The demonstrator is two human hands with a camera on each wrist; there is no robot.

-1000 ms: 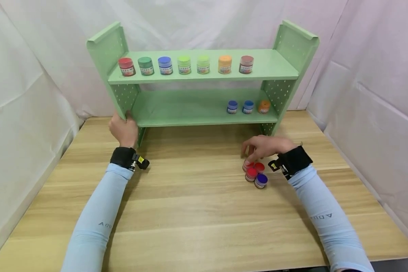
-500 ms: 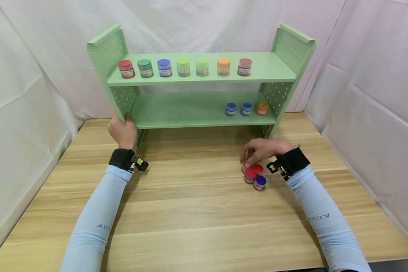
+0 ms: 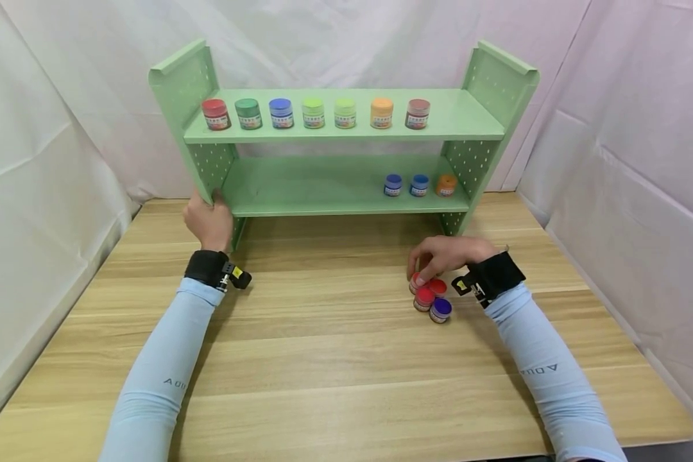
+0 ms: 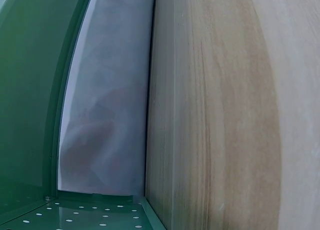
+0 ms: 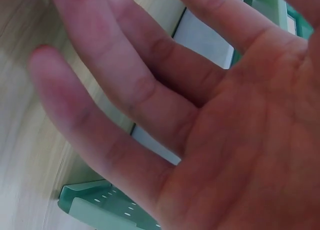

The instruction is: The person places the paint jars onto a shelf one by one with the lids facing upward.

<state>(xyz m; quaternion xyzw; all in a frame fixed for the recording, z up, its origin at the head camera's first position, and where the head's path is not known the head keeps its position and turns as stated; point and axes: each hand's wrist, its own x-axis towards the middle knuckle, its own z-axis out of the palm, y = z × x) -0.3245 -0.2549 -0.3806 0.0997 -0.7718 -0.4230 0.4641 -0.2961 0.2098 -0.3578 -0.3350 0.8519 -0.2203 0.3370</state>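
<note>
A green two-tier shelf [image 3: 346, 212] stands at the back of the table. My left hand [image 3: 209, 223] grips the lower front edge of its left side panel, the thumb showing on the inner side. At the right, my right hand [image 3: 447, 253] reaches down over a cluster of small paint jars. Its thumb and fingers pinch the rear-left red-lidded paint jar [image 3: 414, 286], mostly covered by the thumb. Close against it are two more red paint jars, one in front [image 3: 424, 298], and a purple-lidded paint jar [image 3: 441, 310]. The right wrist view shows only palm and fingers [image 5: 145, 90], their tips cut off.
Several paint jars line the upper shelf, from a red jar [image 3: 216, 114] to a brown-red jar [image 3: 418, 114]. Two blue jars and an orange jar [image 3: 446, 185] stand at the right of the lower shelf. White cloth [image 3: 624, 160] hangs behind and beside the wooden table [image 3: 323, 359].
The head view has shifted slightly. My right thumb and fingers have settled a little lower at the red paint jar; the left hand keeps its hold on the shelf.
</note>
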